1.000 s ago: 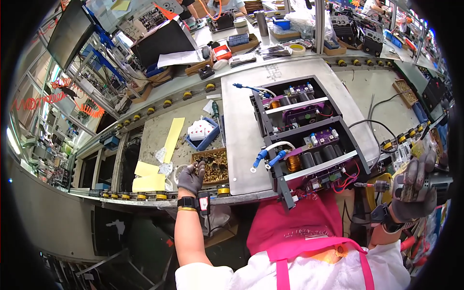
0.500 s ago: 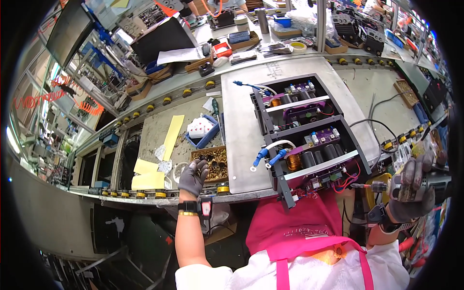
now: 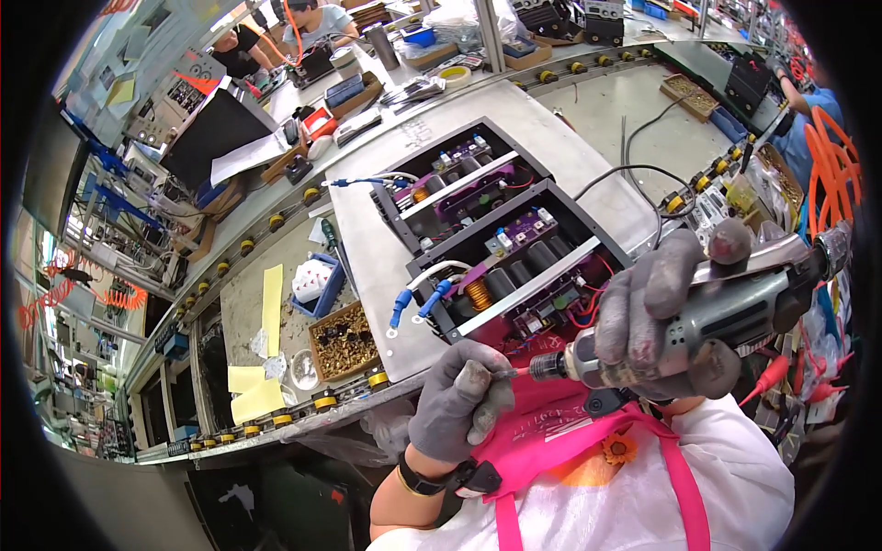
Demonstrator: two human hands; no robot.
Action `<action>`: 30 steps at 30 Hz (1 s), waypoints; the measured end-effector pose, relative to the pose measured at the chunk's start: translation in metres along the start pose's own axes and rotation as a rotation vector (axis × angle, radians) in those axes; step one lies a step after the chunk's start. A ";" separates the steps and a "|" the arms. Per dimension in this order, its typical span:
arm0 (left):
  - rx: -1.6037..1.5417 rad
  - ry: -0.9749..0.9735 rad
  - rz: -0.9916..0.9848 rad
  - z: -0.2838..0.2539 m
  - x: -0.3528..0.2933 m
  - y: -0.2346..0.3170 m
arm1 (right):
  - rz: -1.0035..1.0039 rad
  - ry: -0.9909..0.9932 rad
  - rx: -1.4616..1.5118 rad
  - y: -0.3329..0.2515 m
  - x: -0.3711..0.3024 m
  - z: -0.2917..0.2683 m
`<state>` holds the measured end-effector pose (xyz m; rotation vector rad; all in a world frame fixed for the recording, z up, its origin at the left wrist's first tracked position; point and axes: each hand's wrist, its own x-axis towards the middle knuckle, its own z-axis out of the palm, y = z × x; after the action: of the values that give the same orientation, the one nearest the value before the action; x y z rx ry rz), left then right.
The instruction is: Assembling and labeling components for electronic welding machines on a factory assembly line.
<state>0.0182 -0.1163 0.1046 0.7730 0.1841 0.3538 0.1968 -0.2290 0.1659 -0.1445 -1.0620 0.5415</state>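
My right hand (image 3: 657, 308), in a grey glove, is wrapped round a power screwdriver (image 3: 735, 317) with a dark grey and metal body. The tool lies nearly level and its chuck points left. My gloved left hand (image 3: 464, 399) is closed in a pinch at the tip of the bit; what sits between the fingers is too small to make out. Just beyond both hands stand two open black metal cases (image 3: 588, 207) with purple circuit boards (image 3: 519, 231), black capacitors and copper coils. White leads with blue-sleeved ring terminals (image 3: 401, 301) hang over the nearer case's left side.
The cases rest on a pale metal plate (image 3: 363, 266) over a roller line. Left of it are a box of brass screws (image 3: 344, 342), a blue tray (image 3: 328, 292) and yellow paper strips (image 3: 272, 308). Orange coiled hose (image 3: 831, 170) hangs at right. People work across the line.
My left hand has left the screw box and come to the bit's tip. The right hand has brought the screwdriver left, in front of my apron. The view has turned.
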 end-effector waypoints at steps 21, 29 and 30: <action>0.427 0.168 0.175 -0.008 -0.017 0.016 | -0.106 -0.022 -0.109 -0.009 -0.001 0.000; 2.381 -0.551 0.336 -0.045 0.056 0.152 | -0.219 -0.049 -0.292 -0.047 0.018 -0.027; 2.542 -0.778 0.326 -0.041 0.070 0.150 | -0.208 -0.065 -0.289 -0.046 0.021 -0.027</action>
<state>0.0345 0.0357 0.1804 3.3791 -0.4195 -0.1427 0.2438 -0.2545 0.1862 -0.2683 -1.2001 0.2039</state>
